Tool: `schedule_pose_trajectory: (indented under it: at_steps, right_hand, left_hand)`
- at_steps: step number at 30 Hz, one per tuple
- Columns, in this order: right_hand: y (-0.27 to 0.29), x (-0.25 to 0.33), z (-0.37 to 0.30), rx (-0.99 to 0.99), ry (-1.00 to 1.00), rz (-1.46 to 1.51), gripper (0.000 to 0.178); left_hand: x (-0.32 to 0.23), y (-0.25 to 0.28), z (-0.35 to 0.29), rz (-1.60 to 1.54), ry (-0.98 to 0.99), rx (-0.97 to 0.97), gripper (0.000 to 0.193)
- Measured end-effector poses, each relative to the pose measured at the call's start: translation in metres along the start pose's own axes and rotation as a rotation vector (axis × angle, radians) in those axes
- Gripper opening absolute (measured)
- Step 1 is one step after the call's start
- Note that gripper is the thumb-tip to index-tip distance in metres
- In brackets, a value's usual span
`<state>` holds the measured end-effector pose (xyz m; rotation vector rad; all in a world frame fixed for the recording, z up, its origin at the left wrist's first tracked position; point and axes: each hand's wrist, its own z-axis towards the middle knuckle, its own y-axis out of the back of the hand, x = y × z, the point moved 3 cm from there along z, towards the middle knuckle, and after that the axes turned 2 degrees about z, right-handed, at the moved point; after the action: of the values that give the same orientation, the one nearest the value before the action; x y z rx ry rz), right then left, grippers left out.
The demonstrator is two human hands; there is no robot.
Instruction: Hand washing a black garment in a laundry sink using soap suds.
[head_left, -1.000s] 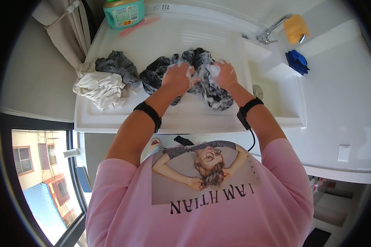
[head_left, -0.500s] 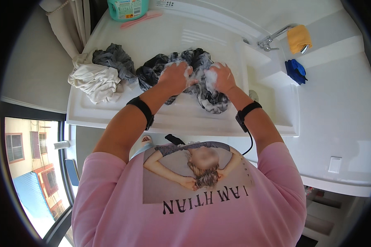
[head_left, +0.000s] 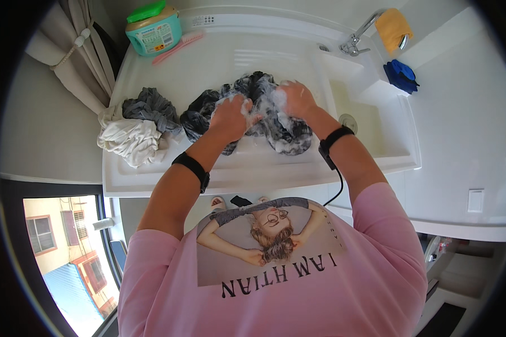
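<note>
A wet, dark garment (head_left: 289, 135) covered in white suds lies bunched on the white washboard counter of the sink. My left hand (head_left: 231, 117) is closed on its middle part, with foam over the fingers. On the other side of the foamy fold, my right hand (head_left: 296, 99) grips the cloth too, suds coating its fingertips. Both sets of fingers are partly hidden by lather. Left of the garment sit a crumpled grey cloth (head_left: 152, 109) and a white cloth (head_left: 128, 137), touching each other.
A green detergent jug (head_left: 154, 35) and a pink brush (head_left: 177, 48) stand at the back left. To the right is the sink basin (head_left: 371, 132) with a chrome faucet (head_left: 354, 42). An orange cloth (head_left: 392, 29) hangs there, above a blue cloth (head_left: 400, 77). A window is at lower left.
The whole view has shifted, bringing more of the jug into sight. My hands stay on the dark garment, and my right hand has turned slightly on the cloth.
</note>
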<state>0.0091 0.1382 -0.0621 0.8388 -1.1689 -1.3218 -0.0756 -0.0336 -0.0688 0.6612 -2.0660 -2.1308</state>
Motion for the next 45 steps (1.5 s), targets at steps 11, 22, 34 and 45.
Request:
schedule_pose_trajectory:
  at_steps: [11, 22, 34, 45]
  right_hand:
    - [0.017, 0.042, -0.094, -0.019, 0.385, 0.182, 0.016]
    - [0.013, 0.059, -0.047, 0.212, 0.092, 0.073, 0.015]
    - [0.009, 0.008, -0.036, 0.068, -0.325, 0.052, 0.018]
    - [0.014, -0.033, -0.037, 0.096, -0.279, -0.15, 0.019]
  left_hand:
    - [0.007, 0.002, -0.005, 0.047, 0.038, -0.058, 0.052]
    - [0.014, 0.0, -0.008, -0.003, 0.069, -0.033, 0.052]
    - [0.004, -0.001, -0.002, -0.006, 0.034, -0.048, 0.051]
    - [0.003, -0.001, 0.0, 0.059, 0.005, -0.047, 0.051]
